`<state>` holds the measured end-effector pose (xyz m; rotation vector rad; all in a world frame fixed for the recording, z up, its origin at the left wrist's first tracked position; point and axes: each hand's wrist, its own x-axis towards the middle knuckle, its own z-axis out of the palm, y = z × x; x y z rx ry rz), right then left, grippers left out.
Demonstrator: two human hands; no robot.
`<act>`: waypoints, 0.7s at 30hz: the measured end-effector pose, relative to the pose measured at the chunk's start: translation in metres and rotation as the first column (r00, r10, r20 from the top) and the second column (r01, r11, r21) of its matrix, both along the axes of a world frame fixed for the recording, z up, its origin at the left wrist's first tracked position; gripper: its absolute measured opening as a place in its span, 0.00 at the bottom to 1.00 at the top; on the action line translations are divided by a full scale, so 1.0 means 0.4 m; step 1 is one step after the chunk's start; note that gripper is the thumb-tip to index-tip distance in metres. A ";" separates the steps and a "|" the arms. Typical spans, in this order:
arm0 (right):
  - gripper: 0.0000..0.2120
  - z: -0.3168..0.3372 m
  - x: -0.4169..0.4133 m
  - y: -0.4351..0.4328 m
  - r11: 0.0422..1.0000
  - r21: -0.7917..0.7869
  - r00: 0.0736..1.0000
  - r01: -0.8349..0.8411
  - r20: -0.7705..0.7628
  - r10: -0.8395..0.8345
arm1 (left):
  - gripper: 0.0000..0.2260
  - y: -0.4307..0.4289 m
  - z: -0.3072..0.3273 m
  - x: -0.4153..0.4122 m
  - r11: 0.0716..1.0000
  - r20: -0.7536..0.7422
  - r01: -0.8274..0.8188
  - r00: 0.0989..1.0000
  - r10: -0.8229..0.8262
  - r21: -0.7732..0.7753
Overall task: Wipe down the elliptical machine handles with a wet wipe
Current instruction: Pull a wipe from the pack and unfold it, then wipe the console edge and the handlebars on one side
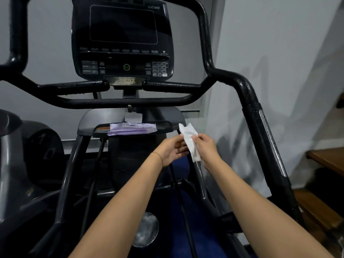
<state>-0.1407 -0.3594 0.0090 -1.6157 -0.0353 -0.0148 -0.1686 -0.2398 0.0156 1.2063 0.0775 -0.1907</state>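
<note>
A white wet wipe [190,141] hangs folded between my two hands, in front of the elliptical's tray. My right hand [207,148] pinches its upper part with fingers and thumb. My left hand [172,150] touches the wipe's left edge with loosely curled fingers. The right black handle [249,101] rises from lower right to the console, with a silver sensor strip [270,140]. The left handle [17,53] stands at the far left. Short inner grips [173,84] flank the console's base.
A purple wipe packet [132,128] with its white flap up lies on the grey tray [84,127] under the dark console [122,40]. Wooden steps [327,161] are at the right, against a grey wall. Another machine [22,151] stands left.
</note>
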 end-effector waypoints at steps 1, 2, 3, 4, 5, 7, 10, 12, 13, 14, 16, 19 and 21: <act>0.05 0.009 -0.002 0.003 1.000 0.019 1.000 0.000 -0.001 0.000 | 0.09 -0.007 0.007 -0.001 0.999 0.017 0.002 1.000 -0.001 -0.034; 0.06 0.016 -0.001 0.005 1.000 0.031 1.000 0.002 0.000 -0.002 | 0.09 -0.009 0.014 0.002 0.998 0.032 -0.007 0.999 0.009 -0.068; 0.07 0.022 0.001 0.006 0.999 0.037 1.000 0.005 0.005 -0.005 | 0.08 -0.009 0.022 0.004 0.996 0.050 -0.016 0.999 0.021 -0.087; 0.08 0.028 0.006 0.007 0.999 0.035 1.000 0.012 0.014 -0.012 | 0.07 -0.004 0.027 0.011 0.995 0.066 -0.029 0.997 0.035 -0.093; 0.08 0.034 0.007 0.007 0.999 0.035 0.999 0.023 0.029 -0.024 | 0.07 0.002 0.033 0.016 0.994 0.082 -0.038 0.996 0.047 -0.105; 0.07 0.047 0.013 0.014 0.998 0.040 0.996 0.047 0.080 -0.050 | 0.05 0.020 0.044 0.027 0.991 0.104 -0.061 0.992 0.074 -0.123; 0.06 0.058 0.029 0.031 0.993 0.072 0.984 0.091 0.148 -0.101 | 0.02 0.057 0.059 0.050 0.993 0.131 -0.108 0.985 0.112 -0.036; 0.08 0.074 0.036 0.042 0.989 0.090 0.973 0.121 0.185 -0.136 | 0.02 0.079 0.070 0.069 0.992 0.142 -0.123 0.983 0.117 0.032; 0.10 0.083 0.042 0.046 0.989 0.074 0.963 0.132 0.228 -0.145 | 0.02 0.090 0.078 0.078 0.986 0.155 -0.133 0.981 0.117 0.097; 0.12 0.093 0.050 0.051 0.991 0.033 0.949 0.129 0.284 -0.133 | 0.03 0.099 0.087 0.090 0.972 0.179 -0.156 0.976 0.124 0.178; 0.14 0.114 0.062 0.058 0.993 -0.092 0.930 0.071 0.365 -0.032 | 0.07 0.115 0.108 0.109 0.938 0.231 -0.217 0.960 0.156 0.269; 0.15 0.139 0.090 0.077 0.940 -0.342 0.903 -0.020 0.397 0.164 | 0.02 0.143 0.148 0.128 0.927 0.246 -0.250 0.952 0.183 0.280; 0.13 0.161 0.107 0.088 0.873 -0.485 0.868 0.041 0.451 0.210 | 0.12 0.163 0.166 0.144 0.909 0.247 -0.277 0.947 0.204 0.312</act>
